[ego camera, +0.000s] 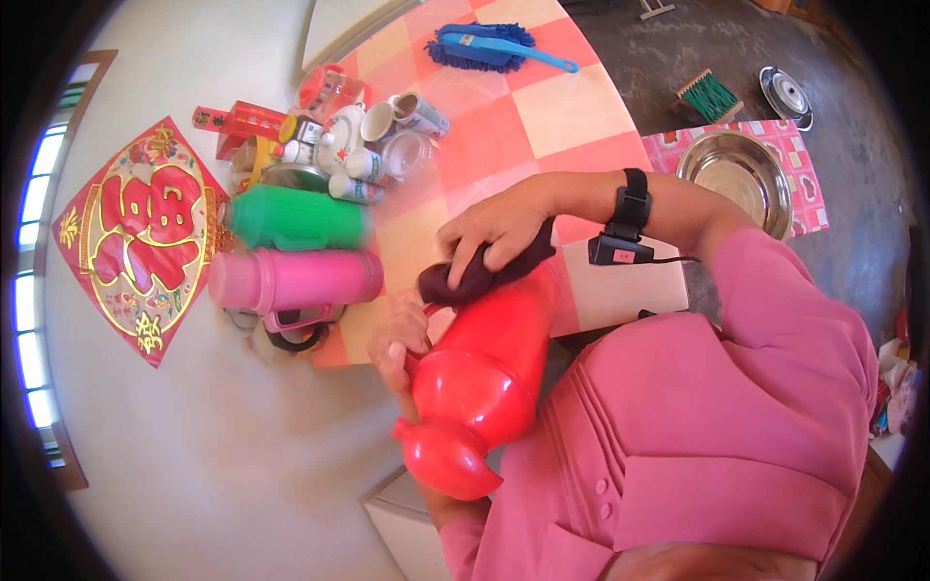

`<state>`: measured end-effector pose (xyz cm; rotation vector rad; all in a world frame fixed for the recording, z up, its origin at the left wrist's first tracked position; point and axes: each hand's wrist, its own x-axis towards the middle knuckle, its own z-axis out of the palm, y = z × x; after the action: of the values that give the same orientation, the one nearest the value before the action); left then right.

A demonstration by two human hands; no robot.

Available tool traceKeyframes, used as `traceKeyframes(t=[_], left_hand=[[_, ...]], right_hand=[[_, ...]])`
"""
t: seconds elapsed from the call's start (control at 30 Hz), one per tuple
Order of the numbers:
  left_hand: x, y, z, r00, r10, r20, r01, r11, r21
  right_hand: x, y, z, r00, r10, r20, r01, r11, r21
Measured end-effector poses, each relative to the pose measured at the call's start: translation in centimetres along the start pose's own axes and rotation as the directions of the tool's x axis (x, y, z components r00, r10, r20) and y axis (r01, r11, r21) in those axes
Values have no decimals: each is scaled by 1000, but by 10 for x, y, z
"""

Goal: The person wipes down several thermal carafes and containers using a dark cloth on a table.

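A red thermos jug (488, 363) is held tilted close to my pink shirt, its lid and spout pointing down in the view. My left hand (399, 341) is closed around the jug's handle. With my right hand (498, 229), a black strap and small device on its wrist, I grip a dark cloth (472, 279). The bunched cloth lies against the jug's side near its base end. A pink thermos (320, 278) lies in view just beyond my left hand, beside a green thermos (298, 218).
The checkered table (574, 156) carries a blue duster (494, 47) and a cluster of cups, jars and a clear jug (334, 91). A metal basin (737, 181) rests on a pink-patterned surface behind my right arm. A small green-corded stool (708, 96) stands on the floor.
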<state>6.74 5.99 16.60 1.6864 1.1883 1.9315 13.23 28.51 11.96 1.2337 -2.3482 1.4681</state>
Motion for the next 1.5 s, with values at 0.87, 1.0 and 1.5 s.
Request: traceKeyframes(t=[0.87, 1.0, 1.5], left_hand=[[-6, 5, -2, 953, -10, -302, 27, 998, 54], [-30, 20, -14, 856, -113, -505, 141, 990, 17], [-45, 11, -30, 682, -49, -730, 302, 928, 220]], right_hand=[[-88, 66, 94, 778, 491, -391, -535, 845, -5], [-57, 39, 89, 726, 403, -558, -462, 886, 40], [-50, 26, 104, 548, 324, -771, -396, 913, 102]])
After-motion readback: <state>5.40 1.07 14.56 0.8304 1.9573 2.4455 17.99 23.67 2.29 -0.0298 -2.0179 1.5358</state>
